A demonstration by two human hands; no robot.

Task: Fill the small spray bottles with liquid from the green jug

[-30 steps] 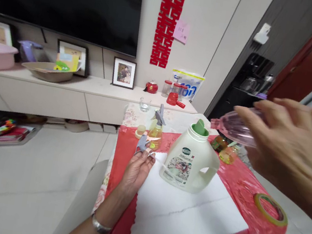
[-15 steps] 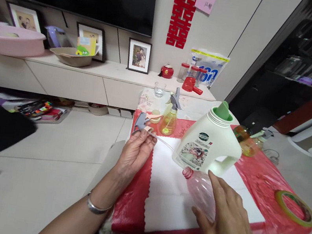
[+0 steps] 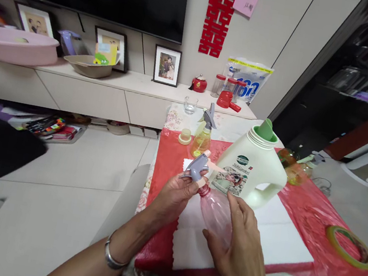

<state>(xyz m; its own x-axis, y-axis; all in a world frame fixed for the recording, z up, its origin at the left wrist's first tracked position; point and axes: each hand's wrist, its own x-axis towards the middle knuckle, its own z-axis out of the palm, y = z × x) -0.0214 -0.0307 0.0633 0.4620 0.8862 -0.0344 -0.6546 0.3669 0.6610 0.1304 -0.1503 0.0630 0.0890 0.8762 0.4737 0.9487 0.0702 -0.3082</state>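
Note:
My left hand pinches a grey and pink spray trigger head and holds it at the neck of a clear pink bottle. My right hand is wrapped round that bottle's lower body, tilting it over a white cloth on the red-covered table. A cream detergent jug with an open green spout stands just behind the hands.
A yellow spray bottle, a small cap and a glass stand at the table's far end. Amber bottles lie to the right. A tape roll rests near the right edge. A low cabinet runs along the wall.
My right hand brought the pink bottle down from the upper right to the cloth. My left hand then carried the trigger head right, onto the bottle's neck.

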